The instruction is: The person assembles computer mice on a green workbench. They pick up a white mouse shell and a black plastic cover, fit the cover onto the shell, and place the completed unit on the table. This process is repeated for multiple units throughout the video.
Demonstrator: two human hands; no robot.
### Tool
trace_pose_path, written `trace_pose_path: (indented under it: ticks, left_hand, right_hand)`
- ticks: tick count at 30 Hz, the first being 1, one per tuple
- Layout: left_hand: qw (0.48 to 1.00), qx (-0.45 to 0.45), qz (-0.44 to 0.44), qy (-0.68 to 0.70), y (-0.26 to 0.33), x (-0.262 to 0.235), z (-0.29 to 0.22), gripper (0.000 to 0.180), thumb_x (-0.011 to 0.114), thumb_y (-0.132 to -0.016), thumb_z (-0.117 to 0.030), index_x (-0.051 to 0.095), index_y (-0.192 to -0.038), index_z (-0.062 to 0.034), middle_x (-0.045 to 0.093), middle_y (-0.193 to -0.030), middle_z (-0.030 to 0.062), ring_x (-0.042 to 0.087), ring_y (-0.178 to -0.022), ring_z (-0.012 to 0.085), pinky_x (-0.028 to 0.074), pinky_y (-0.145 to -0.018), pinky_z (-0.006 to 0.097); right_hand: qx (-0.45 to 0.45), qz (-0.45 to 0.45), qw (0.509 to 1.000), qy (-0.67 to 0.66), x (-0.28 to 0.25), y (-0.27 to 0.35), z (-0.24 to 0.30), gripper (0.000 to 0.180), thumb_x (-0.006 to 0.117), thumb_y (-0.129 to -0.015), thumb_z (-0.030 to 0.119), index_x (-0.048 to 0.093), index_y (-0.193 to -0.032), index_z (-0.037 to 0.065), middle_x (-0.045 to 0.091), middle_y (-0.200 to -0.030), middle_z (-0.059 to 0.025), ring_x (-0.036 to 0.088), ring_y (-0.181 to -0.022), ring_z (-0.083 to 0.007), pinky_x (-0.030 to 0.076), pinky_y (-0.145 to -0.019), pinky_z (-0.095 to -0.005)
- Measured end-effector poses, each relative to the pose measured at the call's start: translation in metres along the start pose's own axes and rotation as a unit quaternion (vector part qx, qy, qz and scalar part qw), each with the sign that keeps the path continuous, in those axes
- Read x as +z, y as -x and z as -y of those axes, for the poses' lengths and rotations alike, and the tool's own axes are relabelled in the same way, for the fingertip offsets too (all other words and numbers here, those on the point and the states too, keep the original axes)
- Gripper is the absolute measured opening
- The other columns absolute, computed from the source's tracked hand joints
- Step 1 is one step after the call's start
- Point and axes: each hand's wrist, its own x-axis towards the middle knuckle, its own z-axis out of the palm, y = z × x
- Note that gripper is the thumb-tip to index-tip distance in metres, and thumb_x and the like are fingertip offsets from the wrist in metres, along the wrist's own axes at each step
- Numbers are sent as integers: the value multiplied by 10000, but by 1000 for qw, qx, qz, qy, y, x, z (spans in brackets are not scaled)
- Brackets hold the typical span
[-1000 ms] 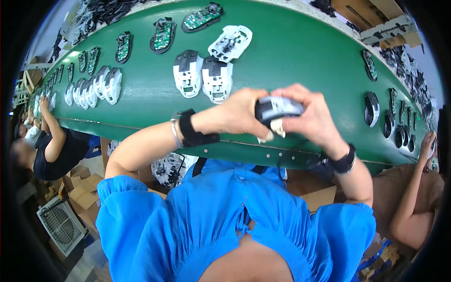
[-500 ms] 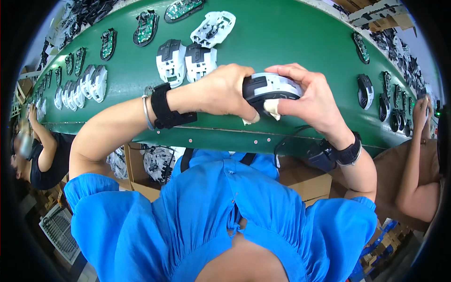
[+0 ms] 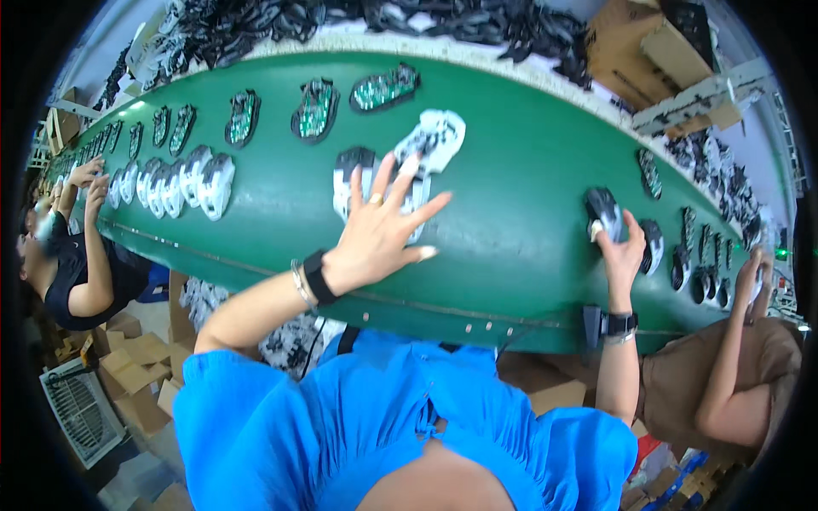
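Dark mouse against thumb of right hand (whether clasped, unclear), left hand splayed.

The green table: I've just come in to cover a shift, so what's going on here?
A person's right hand touches the near end of a dark computer mouse at the right of the green table. Their left hand is spread open over white-and-black shells; whether it touches them is unclear. Circuit boards lie in a row farther back.
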Motion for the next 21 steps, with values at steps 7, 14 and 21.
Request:
trace_pose_path:
  ticks: [7,14,21]
  left_hand:
    - [997,-62,35,-42,31,-14,52,638,764,-718,-398,544,-1312,-324,189,-1538,210,161,-1420,420,87,-1091,648]
    - [973,-221,21,-65,55,-42,110,771,827,-664,-270,503,-1362,-296,157,-1546,229,161,-1420,430,125,-1098,632]
    - [995,-52,-40,72,-11,-60,52,882,815,-673,-227,383,-1431,-100,330,-1464,176,268,-1387,396,215,-1119,546]
  right_hand:
    - [-256,106,953,-122,40,-119,133,313,719,-790,162,658,-1081,64,655,-1067,-122,619,-1004,-301,493,-885,-373]
    - [-327,39,944,-24,177,-236,215,412,665,-736,90,614,-1145,65,598,-1090,-127,557,-1070,-321,488,-906,-426]
    - [-42,135,962,-236,176,-266,200,228,576,-871,159,696,-1024,40,701,-907,-123,677,-751,-212,522,-669,-350]
